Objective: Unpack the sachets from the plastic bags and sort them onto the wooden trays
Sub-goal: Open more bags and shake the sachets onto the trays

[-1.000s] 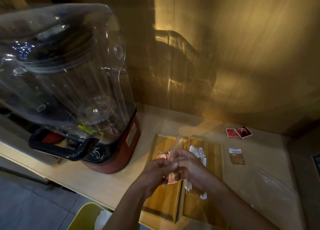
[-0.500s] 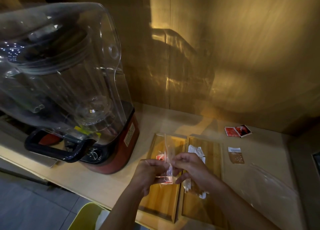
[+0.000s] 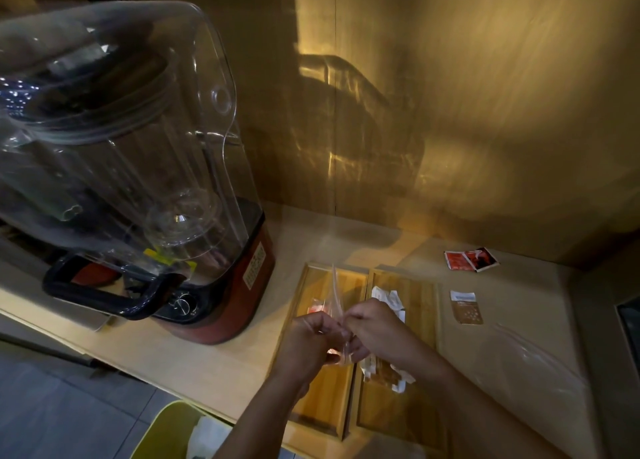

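Both hands hold a small clear plastic bag (image 3: 335, 296) above the left wooden tray (image 3: 323, 394). My left hand (image 3: 306, 341) pinches one side of the bag and my right hand (image 3: 375, 328) the other. A red sachet (image 3: 334, 353) shows inside the bag between the fingers. Another red sachet (image 3: 317, 309) lies on the left tray behind the bag. The right wooden tray (image 3: 420, 292) holds several white and brown sachets (image 3: 389, 297), partly hidden by my right wrist.
A big blender (image 3: 145, 188) with a clear cover stands at the left on the counter. A red sachet pair (image 3: 471, 259) and a brown sachet (image 3: 467, 307) lie right of the trays. An empty clear bag (image 3: 530, 365) lies at the right. A yellow bin (image 3: 173, 431) sits below the counter edge.
The hands have shifted slightly apart at the bag's top, and the bag now stands up taller between them. The rest has not moved.
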Motion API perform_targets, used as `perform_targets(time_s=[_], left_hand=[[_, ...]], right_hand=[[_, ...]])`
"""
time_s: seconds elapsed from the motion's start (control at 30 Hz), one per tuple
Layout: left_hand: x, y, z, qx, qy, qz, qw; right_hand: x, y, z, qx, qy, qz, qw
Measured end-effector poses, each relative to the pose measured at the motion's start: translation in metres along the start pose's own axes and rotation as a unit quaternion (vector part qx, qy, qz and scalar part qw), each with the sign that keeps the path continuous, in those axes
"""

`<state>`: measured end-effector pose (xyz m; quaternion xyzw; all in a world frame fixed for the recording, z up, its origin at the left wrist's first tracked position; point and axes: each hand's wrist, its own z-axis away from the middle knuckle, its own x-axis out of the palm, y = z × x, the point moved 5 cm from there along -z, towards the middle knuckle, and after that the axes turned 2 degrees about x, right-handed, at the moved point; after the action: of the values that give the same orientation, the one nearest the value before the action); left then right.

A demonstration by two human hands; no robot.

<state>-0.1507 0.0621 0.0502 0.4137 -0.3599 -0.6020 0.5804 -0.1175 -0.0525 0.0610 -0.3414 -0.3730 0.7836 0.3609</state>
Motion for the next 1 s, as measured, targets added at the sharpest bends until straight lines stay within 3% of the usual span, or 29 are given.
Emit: perform_targets(time_s=[0.17, 0.33, 0.53, 0.67, 0.8, 0.9, 1.0], left_hand=[[0.004, -0.001, 0.004, -0.006, -0.009, 0.032, 0.999], [0.006, 0.0, 0.007, -0.023, 0.021, 0.055, 0.998], [0.004, -0.002, 0.01, 0.05, 0.094, -0.102, 0.989], [-0.008, -0.003, 0.014, 0.064, 0.171, -0.191, 0.964], [-0.033, -0.002, 0.019, 0.068, 0.253, -0.278, 0.924], [-0.035, 0.002, 0.025, 0.082, 0.266, -0.313, 0.908], [-0.029, 0.002, 0.023, 0.098, 0.2, -0.283, 0.933]], right_hand=[[-0.004, -0.003, 0.002, 0.025, -0.025, -0.034, 0.999], [-0.01, -0.001, 0.003, -0.013, 0.05, -0.038, 0.998], [-0.005, 0.002, 0.003, -0.014, 0.061, 0.026, 0.998], [-0.004, 0.002, 0.002, -0.028, 0.052, 0.098, 0.993], [-0.013, 0.011, 0.0, -0.035, 0.096, 0.143, 0.984], [-0.009, 0.008, 0.0, -0.051, 0.104, 0.178, 0.977], [0.001, 0.003, 0.0, -0.072, 0.071, 0.183, 0.978]])
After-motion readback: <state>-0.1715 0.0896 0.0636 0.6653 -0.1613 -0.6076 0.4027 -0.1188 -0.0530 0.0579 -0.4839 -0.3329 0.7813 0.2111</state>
